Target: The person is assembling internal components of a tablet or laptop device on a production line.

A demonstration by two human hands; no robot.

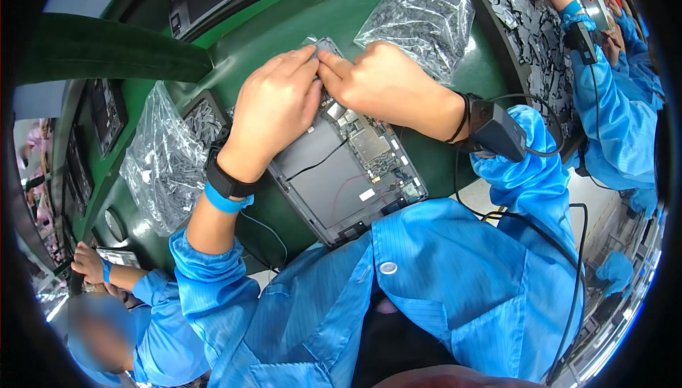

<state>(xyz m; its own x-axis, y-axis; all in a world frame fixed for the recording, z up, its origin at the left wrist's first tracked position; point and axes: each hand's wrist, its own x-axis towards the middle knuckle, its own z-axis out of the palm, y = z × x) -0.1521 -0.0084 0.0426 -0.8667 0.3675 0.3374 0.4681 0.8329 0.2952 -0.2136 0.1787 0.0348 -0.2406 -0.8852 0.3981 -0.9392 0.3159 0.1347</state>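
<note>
- Dial centred on the view, 12 at top. Opened flat grey device [320, 182] lies at centre on the green bench [312, 15], circuit board [371, 145] exposed on its right-hand side.
- Left hand [273, 114]: forearm in from 8 o'clock, back of hand up, fingers pointing to 1 o'clock.
- Right hand [383, 82]: forearm in from 3 o'clock, knuckles up, reaching toward 10 o'clock.
- Left fingers: close together, tips down at the device's 12 o'clock end.
- Right fingers: mostly curled, index extended to meet the left fingertips. Cannot tell whether either hand pinches a part.
- Label: white rectangle [366, 195] inside the device, toward 5 o'clock; print too small to read.
- Clear bags of dark parts: 1 o'clock [419, 25], 9 o'clock [163, 160].
</note>
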